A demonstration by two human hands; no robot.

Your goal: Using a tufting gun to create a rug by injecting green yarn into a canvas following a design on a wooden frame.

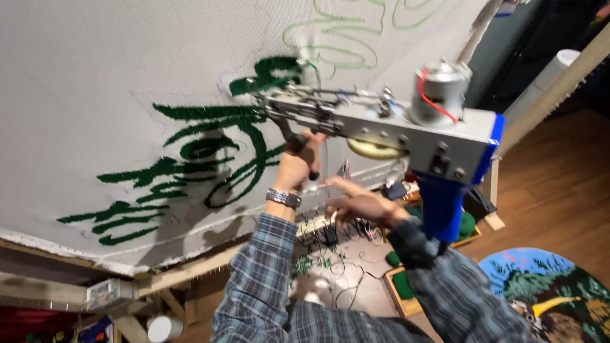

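Plaid sleeves [267, 298] fill the bottom of the view, both arms reaching up toward a stretched grey cloth [95, 76]. Closest above them is a tufting gun [394, 124]: grey metal body, silver motor with a red wire on top, blue handle hanging below. Its needle end touches the cloth beside the dark green tufted lines [210, 149].

The left hand [298, 162], a watch [283, 198] on its wrist, is closed around the gun's black front grip. The right hand [356, 203] is blurred; its fingers are spread wide and point left, holding nothing, just below the gun body and apart from the blue handle.

Thin green outlines high on the cloth run out of view at the top edge. A wooden frame [190, 270] carries the cloth's lower edge.

On the floor, tangled cords [330, 254] lie behind the arms, hard to sort out. A wooden tray with green yarn [403, 289] is partly hidden by the right forearm. A round rug with a bird [546, 292] is cut off at the bottom right corner.
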